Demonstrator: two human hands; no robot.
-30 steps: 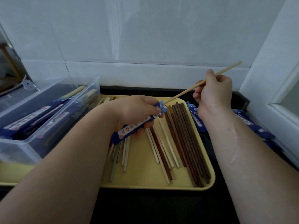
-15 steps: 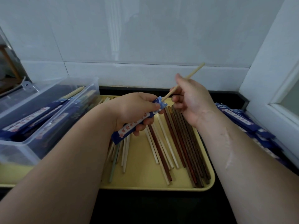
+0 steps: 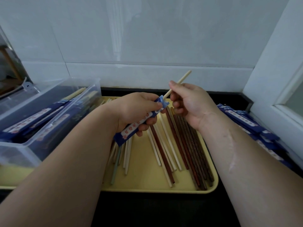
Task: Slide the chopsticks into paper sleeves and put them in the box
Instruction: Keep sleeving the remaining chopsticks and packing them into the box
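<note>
- The left hand [image 3: 137, 110] grips a blue paper sleeve [image 3: 131, 131]. Its fingers curl beneath the sleeve and its thumb presses on top near the open mouth.
- The sleeve slants from lower left to upper right, held just above the yellow tray [image 3: 142, 177].
- The right hand [image 3: 191, 104] pinches a pale wooden chopstick [image 3: 181, 80] between thumb and fingertips.
- The chopstick's lower end meets the sleeve's mouth, and its upper end points up and right toward the tiled wall [image 3: 147, 38].
- Loose chopsticks lie lengthwise on the tray. A dark brown and reddish bundle [image 3: 188, 145] lies at the right, and pale ones [image 3: 165, 145] lie in the middle and under the left wrist.
- A clear plastic box [image 3: 32, 145] stands at the left, touching the left forearm. Inside it, sleeved chopsticks [image 3: 32, 118] lie side by side with pale ends poking out.
- A stack of blue sleeves [image 3: 246, 122] rests on the dark counter [image 3: 164, 210] to the right of the tray, partly hidden by the right forearm.
- A white window frame [image 3: 270, 63] rises at the far right.
</note>
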